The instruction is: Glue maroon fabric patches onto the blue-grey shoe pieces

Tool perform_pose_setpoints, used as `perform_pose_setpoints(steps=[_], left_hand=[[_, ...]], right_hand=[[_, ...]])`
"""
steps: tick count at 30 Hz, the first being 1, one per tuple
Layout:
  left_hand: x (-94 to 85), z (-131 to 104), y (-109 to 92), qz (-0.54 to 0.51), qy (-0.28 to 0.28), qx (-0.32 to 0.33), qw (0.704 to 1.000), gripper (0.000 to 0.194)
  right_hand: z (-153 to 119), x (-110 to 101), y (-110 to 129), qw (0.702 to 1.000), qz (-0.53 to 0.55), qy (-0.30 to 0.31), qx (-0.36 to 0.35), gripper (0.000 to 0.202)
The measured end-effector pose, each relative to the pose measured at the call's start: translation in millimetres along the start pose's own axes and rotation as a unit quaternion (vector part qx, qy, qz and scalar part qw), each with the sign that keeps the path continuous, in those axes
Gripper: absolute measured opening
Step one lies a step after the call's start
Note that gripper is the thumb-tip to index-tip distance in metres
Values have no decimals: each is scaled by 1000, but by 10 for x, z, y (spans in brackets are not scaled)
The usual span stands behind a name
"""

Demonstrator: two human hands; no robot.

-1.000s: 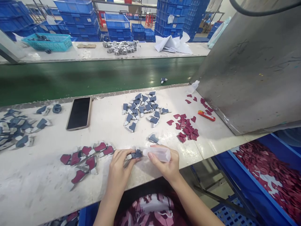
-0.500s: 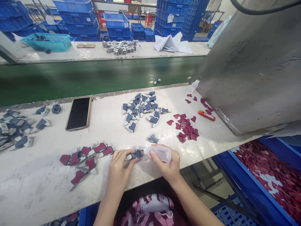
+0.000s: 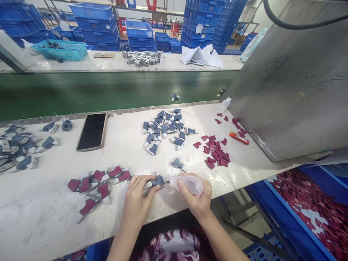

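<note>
My left hand (image 3: 139, 192) pinches a blue-grey piece (image 3: 157, 180) with a pale end, just above the table's front part. My right hand (image 3: 197, 195) is closed round a translucent squeeze bottle (image 3: 190, 184), its thin tip pointing left, a small gap from the piece. Just behind the hands lies a single blue-grey piece (image 3: 177, 162). Farther back is a cluster of blue-grey pieces (image 3: 164, 127). Dark red flat pieces (image 3: 217, 153) are heaped to the right. Left of my left hand lie several pieces with dark red faces (image 3: 103, 189).
A phone (image 3: 91, 131) and more blue-grey pieces (image 3: 23, 145) lie at the left. A red-orange tube (image 3: 239, 138) rests near a metal panel (image 3: 293, 87) at the right. Behind runs a green belt (image 3: 114, 92) carrying a small piece. A blue bin (image 3: 301, 217) stands lower right.
My right hand has drawn the bottle slightly right, away from the held piece. On the green belt the small piece has shifted left, and a dark object now shows at the belt's right end.
</note>
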State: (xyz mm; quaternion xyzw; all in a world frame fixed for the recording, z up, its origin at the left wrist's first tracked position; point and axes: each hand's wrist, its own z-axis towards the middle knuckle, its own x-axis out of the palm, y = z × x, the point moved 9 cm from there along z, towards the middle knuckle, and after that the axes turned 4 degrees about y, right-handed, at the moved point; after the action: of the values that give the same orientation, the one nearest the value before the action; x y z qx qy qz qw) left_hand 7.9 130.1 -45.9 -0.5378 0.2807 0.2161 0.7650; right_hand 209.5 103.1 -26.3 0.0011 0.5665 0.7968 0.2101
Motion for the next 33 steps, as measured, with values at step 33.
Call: perform_pose_setpoints(steps=[33], left_hand=[[13,3,43,-30,3,-4,1000,11]], right_hand=[[29,296,89,996,26,82,5,10]])
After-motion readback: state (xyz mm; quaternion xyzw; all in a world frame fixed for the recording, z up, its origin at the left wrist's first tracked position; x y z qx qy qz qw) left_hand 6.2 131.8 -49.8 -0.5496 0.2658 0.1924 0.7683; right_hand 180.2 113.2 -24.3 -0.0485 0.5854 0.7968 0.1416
